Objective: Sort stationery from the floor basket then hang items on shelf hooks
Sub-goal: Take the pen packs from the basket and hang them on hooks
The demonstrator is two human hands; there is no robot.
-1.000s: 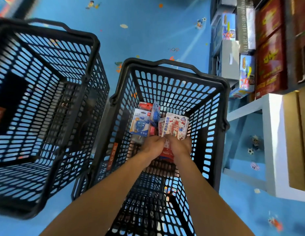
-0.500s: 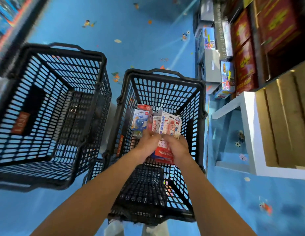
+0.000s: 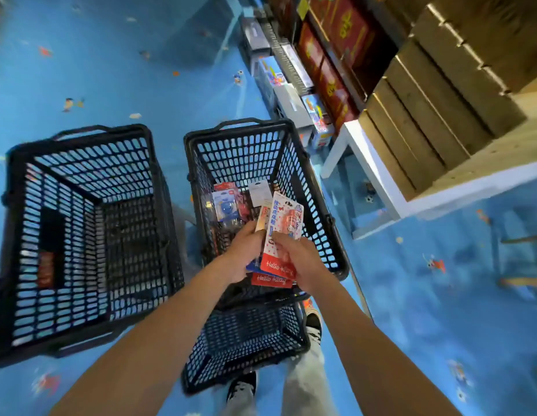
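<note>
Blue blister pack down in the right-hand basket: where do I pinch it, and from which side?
Pinch the blue blister pack by the flat card margin at its top edge, not the bulging bubble. Come straight down through the open top of the basket; mesh walls block every side. The left hand and right hand both hold Hello Kitty packs, so free one first.

This is a shop, most likely a toy and stationery store. Two black perforated plastic shopping baskets with carry handles, the left-hand basket (image 3: 81, 136) and the right-hand basket (image 3: 240, 127), stand on a bright blue floor (image 3: 126, 70) printed with small cartoon figures. In and above the right-hand basket are carded blister packs of stationery (image 3: 286, 217). Along the right, low shelves hold red printed gift boxes (image 3: 330, 82) and colourful boxed toys (image 3: 316, 112), beside a white display stand (image 3: 378, 181) carrying pale wooden crates (image 3: 426, 115).
</note>
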